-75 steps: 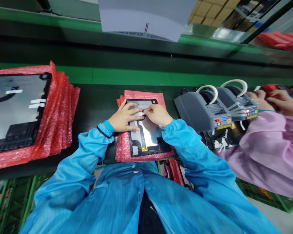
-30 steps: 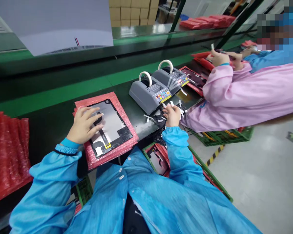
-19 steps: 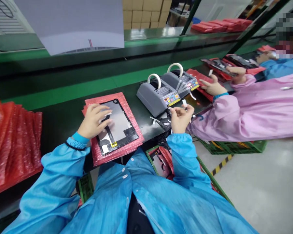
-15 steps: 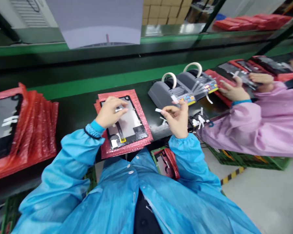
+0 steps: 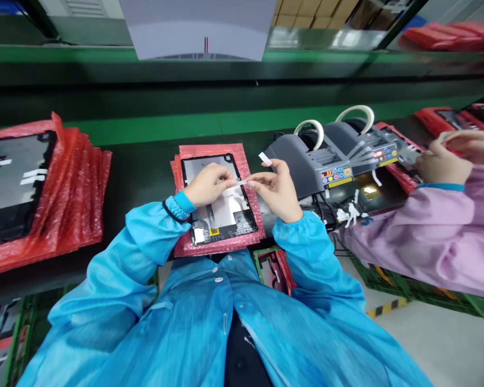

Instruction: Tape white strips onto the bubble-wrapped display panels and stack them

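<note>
My left hand [image 5: 208, 185] and my right hand [image 5: 275, 189] hover over a black-framed tablet back panel [image 5: 221, 215] with a silver sheet. Their fingertips pinch a thin white tape strip [image 5: 241, 183] from both sides. A second white tape piece [image 5: 265, 158] sticks up just beyond my right fingertips, apparently not on the panel. The panel lies flat on a red bubble-wrap bag [image 5: 212, 149], with a small yellow-edged label [image 5: 214, 231] near its lower edge. My blue sleeves cover both wrists.
Several red bubble bags [image 5: 84, 183] with a tablet panel [image 5: 14, 183] are stacked at left. Two grey tape dispensers [image 5: 302, 161] stand at right, beside a co-worker's hand [image 5: 441, 166] in a pink sleeve. A green crate [image 5: 266, 269] sits below the bench edge.
The view has swung back toward the panel. My right hand has moved from beside the dispensers to above the panel, and my hands now meet on the tape strip.
</note>
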Demonstrator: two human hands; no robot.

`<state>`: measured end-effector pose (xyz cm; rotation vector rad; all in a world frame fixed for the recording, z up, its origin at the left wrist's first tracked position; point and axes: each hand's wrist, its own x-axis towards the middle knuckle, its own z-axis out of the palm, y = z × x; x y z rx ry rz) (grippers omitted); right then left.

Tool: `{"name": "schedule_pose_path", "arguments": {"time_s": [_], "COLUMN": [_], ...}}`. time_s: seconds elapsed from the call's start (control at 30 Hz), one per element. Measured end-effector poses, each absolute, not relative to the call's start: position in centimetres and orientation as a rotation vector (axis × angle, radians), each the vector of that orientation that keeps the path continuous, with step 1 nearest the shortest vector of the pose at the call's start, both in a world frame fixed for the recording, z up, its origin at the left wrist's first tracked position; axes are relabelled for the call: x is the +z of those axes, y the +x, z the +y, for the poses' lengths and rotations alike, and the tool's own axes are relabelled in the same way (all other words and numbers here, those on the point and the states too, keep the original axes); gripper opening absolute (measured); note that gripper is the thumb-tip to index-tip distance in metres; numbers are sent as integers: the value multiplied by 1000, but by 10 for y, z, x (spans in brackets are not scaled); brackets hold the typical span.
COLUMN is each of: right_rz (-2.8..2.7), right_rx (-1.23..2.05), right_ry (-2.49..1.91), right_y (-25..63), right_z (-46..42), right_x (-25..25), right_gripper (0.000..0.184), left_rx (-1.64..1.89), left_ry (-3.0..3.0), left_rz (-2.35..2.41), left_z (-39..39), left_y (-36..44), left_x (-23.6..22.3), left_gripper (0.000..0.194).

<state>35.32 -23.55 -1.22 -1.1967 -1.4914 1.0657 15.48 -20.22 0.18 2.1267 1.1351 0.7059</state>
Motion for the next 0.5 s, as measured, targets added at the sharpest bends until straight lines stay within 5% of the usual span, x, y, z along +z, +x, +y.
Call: {"name": "schedule_pose_path", "arguments": {"time_s": [0.5], "right_rz": [-1450], "right_rx": [1208], "right_ry": [-1235], "right_y": [360], "right_z": [-215], "right_x": [-30], "right_gripper": [57], "left_rx": [467], "left_ry": [2151], "left_rz": [1299], "left_z": [-200], "left_y": [172], "left_x": [-10], "left_gripper": [20]}}
